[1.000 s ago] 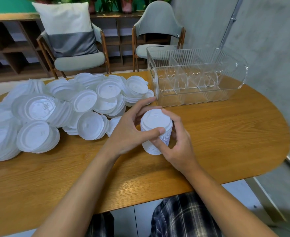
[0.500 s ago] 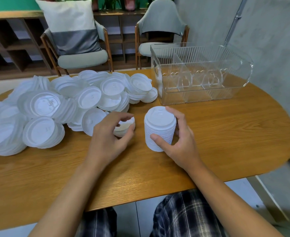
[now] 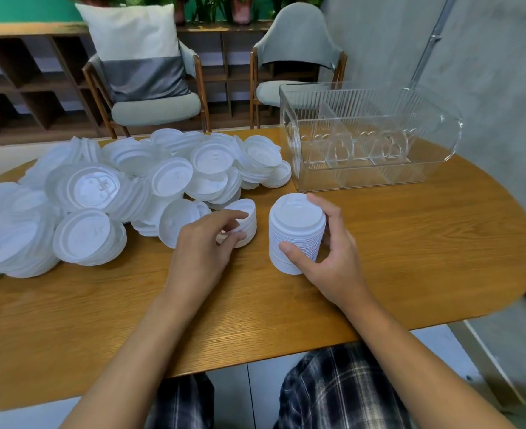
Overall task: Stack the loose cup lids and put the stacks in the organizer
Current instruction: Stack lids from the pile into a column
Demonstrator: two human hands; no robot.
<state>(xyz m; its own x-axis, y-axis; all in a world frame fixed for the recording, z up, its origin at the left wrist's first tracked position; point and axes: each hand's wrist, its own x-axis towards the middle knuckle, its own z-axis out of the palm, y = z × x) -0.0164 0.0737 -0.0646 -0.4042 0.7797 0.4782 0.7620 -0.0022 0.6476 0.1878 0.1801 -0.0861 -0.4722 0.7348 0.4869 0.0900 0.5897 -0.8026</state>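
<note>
The person is stacking lids: the right hand [image 3: 333, 258] is curling round the tall stack [image 3: 295, 233] on the desk [image 3: 410, 243] near the organizer [image 3: 373, 140], and the left hand [image 3: 203, 246] is pinching a small bunch of lids [image 3: 246, 221] by the pile [image 3: 100, 193], probably to set on top next.

Bare forearms, dark plaid trousers [image 3: 333, 394]

the left hand [image 3: 203, 246] has left the tall white stack of plastic cup lids [image 3: 295, 226] and now grips a short tilted stack of white plastic lids [image 3: 248, 222] just beside it on the surface.
</note>
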